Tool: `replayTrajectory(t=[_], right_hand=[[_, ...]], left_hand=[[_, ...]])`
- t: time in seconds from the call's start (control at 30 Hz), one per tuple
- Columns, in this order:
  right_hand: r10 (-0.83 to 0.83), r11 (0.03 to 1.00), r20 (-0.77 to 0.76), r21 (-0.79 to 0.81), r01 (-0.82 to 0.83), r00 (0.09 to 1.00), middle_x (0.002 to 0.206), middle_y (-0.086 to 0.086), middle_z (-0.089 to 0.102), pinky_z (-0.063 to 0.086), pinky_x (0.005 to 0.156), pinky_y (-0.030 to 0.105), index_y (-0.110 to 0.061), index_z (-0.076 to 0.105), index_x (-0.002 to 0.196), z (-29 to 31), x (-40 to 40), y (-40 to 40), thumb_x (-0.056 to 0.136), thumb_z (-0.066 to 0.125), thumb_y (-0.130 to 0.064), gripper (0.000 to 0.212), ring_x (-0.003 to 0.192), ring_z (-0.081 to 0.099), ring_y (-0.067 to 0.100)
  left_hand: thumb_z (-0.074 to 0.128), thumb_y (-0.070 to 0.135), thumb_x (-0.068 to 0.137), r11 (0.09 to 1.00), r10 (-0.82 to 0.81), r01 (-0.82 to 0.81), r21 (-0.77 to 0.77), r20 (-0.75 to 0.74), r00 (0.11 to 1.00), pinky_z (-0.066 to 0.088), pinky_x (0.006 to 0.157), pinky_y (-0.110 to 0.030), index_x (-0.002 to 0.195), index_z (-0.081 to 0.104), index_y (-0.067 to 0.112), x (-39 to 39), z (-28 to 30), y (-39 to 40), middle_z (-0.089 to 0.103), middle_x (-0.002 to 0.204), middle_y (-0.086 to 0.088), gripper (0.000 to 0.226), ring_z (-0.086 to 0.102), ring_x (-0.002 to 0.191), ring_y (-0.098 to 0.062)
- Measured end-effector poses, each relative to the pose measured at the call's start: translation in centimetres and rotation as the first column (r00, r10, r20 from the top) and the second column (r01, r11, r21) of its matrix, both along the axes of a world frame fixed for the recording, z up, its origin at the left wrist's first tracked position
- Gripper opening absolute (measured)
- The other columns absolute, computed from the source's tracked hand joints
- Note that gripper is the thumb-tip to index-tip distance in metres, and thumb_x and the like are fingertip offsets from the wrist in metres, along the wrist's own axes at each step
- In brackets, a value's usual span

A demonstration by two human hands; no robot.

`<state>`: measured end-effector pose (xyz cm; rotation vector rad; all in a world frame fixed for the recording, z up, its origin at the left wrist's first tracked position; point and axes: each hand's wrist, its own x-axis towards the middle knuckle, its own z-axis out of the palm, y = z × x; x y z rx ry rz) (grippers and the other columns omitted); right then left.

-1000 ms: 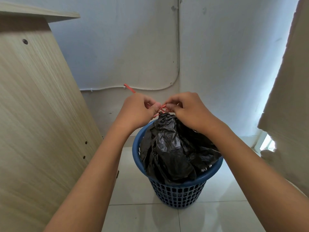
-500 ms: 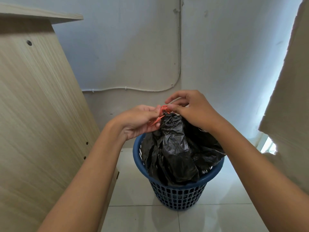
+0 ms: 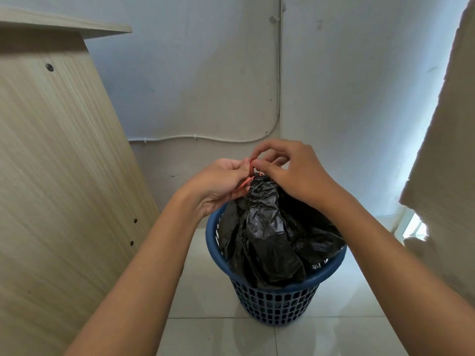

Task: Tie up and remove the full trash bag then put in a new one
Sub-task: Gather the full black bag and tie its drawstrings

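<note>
A full black trash bag (image 3: 270, 232) sits in a blue perforated plastic bin (image 3: 277, 301) on the tiled floor. The bag's mouth is gathered into a neck at the top. A thin red drawstring (image 3: 244, 183) runs out from that neck. My left hand (image 3: 218, 186) pinches the string on the left side of the neck, palm turned toward me. My right hand (image 3: 290, 170) pinches the string's upper end just above the neck, its other fingers spread. Both hands touch at the fingertips over the bag.
A light wooden cabinet side (image 3: 59, 176) stands close on the left. The white wall (image 3: 205, 86) with a thin cable (image 3: 195, 136) is right behind the bin. A pale curtain-like surface (image 3: 447, 150) hangs on the right. White floor tiles (image 3: 218, 335) surround the bin.
Both hands have dropped lower relative to the wall cable and turned. The left hand rolled palm-up. The loose red end that stuck up at the left is no longer seen.
</note>
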<state>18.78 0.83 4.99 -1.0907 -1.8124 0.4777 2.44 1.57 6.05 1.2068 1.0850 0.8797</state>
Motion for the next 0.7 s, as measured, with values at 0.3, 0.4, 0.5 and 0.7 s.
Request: replayTrajectory(t=[0.3, 0.4, 0.5, 0.7], right_hand=[[-0.094, 0.984, -0.003, 0.152, 0.094, 0.996, 0.07, -0.013, 0.072, 0.041, 0.06, 0.006, -0.021, 0.077, 0.077, 0.0, 0.57, 0.22, 0.076, 0.083, -0.013, 0.01, 0.067, 0.067, 0.0], [-0.1, 0.99, -0.015, 0.101, 0.102, 0.995, 0.074, -0.015, 0.072, 0.045, 0.066, 0.006, -0.02, 0.078, 0.086, 0.1, 0.77, 0.44, 0.082, 0.078, -0.011, 0.01, 0.073, 0.068, -0.004], [-0.073, 0.996, -0.039, 0.05, 0.074, 0.997, 0.078, -0.01, 0.075, 0.046, 0.069, 0.006, -0.017, 0.075, 0.097, 0.2, 0.83, 0.48, 0.091, 0.069, -0.009, 0.012, 0.071, 0.067, -0.008], [-0.08, 0.997, -0.049, -0.011, 0.08, 0.996, 0.074, -0.005, 0.073, 0.042, 0.061, 0.005, -0.018, 0.067, 0.099, 0.14, 0.55, 0.38, 0.092, 0.065, -0.009, 0.012, 0.064, 0.064, 0.005]], left_hand=[[0.046, 0.023, 0.106, 0.995, 0.07, -0.067, 0.076, -0.039, 0.997, 0.05, 0.051, -0.009, 0.116, 0.066, 0.0, 0.78, -0.29, -0.08, 0.055, 0.069, 0.0, 0.031, 0.053, 0.053, 0.0], [0.044, 0.022, 0.107, 0.991, 0.065, -0.049, 0.126, -0.123, 0.99, 0.048, 0.052, -0.009, 0.108, 0.066, 0.002, 0.59, -0.31, -0.06, 0.049, 0.067, 0.0, 0.03, 0.047, 0.057, -0.002], [0.044, 0.022, 0.107, 0.992, 0.044, -0.024, 0.125, -0.156, 0.987, 0.049, 0.054, -0.01, 0.11, 0.067, -0.002, 0.24, -0.4, 0.1, 0.049, 0.067, 0.0, 0.033, 0.047, 0.059, -0.003], [0.046, 0.024, 0.106, 0.997, -0.072, 0.074, 0.023, -0.081, 0.994, 0.056, 0.062, -0.012, 0.094, 0.065, 0.007, -0.04, -0.3, 0.16, 0.053, 0.068, 0.002, 0.028, 0.053, 0.053, 0.0]])
